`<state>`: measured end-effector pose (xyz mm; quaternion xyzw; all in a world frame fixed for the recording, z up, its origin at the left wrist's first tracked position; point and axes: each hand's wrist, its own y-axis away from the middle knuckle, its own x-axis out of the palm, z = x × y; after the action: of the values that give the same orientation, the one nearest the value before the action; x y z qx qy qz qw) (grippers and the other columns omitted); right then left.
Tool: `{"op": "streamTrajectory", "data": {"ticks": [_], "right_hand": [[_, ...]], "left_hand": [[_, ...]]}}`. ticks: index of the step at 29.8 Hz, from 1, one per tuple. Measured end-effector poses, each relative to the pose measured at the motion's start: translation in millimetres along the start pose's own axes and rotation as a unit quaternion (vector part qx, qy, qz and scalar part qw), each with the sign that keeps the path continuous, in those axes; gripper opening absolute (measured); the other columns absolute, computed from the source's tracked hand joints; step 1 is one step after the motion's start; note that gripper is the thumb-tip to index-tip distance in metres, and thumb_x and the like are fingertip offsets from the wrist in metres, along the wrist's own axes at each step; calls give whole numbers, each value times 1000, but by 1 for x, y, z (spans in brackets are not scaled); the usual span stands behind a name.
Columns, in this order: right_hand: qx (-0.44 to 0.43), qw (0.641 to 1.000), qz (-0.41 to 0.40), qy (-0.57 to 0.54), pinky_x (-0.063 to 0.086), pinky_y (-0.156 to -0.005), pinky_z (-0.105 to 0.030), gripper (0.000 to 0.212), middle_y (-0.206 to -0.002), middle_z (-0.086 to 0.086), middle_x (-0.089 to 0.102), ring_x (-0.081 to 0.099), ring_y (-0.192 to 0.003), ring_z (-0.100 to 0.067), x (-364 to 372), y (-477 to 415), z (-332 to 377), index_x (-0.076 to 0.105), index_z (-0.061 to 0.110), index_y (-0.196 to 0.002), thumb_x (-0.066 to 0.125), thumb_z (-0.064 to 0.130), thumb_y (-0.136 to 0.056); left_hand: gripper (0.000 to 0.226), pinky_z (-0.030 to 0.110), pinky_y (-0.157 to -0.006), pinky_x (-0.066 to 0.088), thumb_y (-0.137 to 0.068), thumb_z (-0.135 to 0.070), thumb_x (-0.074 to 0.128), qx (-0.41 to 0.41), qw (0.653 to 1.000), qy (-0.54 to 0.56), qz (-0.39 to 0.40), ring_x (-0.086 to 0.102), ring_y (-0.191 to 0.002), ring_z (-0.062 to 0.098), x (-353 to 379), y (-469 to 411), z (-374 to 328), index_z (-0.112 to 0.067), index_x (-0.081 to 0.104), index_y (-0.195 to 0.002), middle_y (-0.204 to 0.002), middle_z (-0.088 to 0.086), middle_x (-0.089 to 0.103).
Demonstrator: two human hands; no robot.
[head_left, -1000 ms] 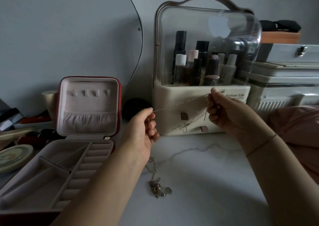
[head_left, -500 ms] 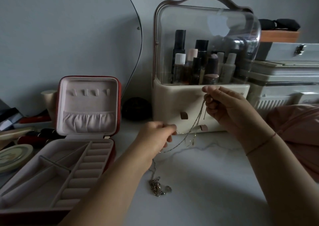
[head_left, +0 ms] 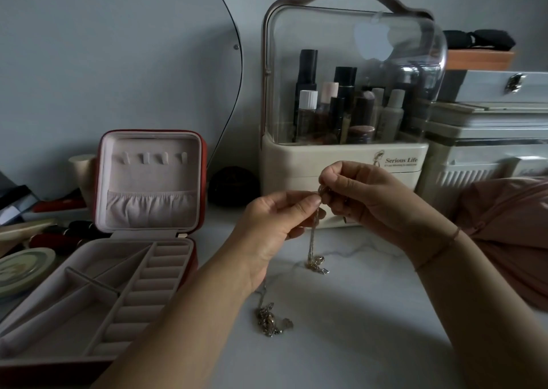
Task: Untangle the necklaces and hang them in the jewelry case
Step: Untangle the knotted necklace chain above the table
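1. The left hand (head_left: 275, 219) and right hand (head_left: 370, 198) meet at mid-view, fingertips touching. Each pinches the top of one thin necklace chain (head_left: 312, 237) between thumb and fingers.
2. The chain hangs toward 6 o'clock, its pendant end (head_left: 318, 264) at the white tabletop (head_left: 370, 344).
3. A tangled clump of necklaces (head_left: 268, 319) lies at 7 o'clock, beside the left wrist.
4. The open jewelry case (head_left: 100, 187) sits at 9 o'clock, with four hooks (head_left: 154, 158) in its upright lid. The left forearm crosses its near right corner.
5. A domed cosmetics organiser (head_left: 341, 157) stands close behind the hands at 12 o'clock, and pink fabric (head_left: 510, 225) lies at 3 o'clock.
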<state>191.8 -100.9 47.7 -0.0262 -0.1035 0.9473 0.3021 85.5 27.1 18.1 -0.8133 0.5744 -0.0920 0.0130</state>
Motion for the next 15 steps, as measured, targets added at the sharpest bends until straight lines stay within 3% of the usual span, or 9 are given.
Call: {"op": "streamTrajectory", "data": {"ticks": [5,10,15], "right_hand": [[9,1000,26,15,46,-58,-15,18,-70,-2,62,53,-62,-7,-2,0,0,63,6,-89,63,12,-73],[19,999,15,23,48,-61,-15,19,-75,-2,65,57,-65,-5,-5,-1,-2,68,8,-91,64,12,-72],[22,999,17,46,49,-61,-16,19,-76,-6,62,55,-64,-8,-1,-1,-5,67,7,-88,64,18,-74]], "left_hand": [[8,23,-74,46,-81,-22,67,-8,1000,-10,-11,63,-69,7,-2,-1,2,-20,73,-86,-68,-1,70],[13,23,-74,47,-86,-11,62,-20,999,41,-4,65,-77,9,-3,-4,2,-18,72,-80,-75,-1,71],[8,25,-82,47,-79,-19,68,-39,998,14,43,64,-87,10,-4,-1,3,-17,72,-86,-86,-1,71]]}}
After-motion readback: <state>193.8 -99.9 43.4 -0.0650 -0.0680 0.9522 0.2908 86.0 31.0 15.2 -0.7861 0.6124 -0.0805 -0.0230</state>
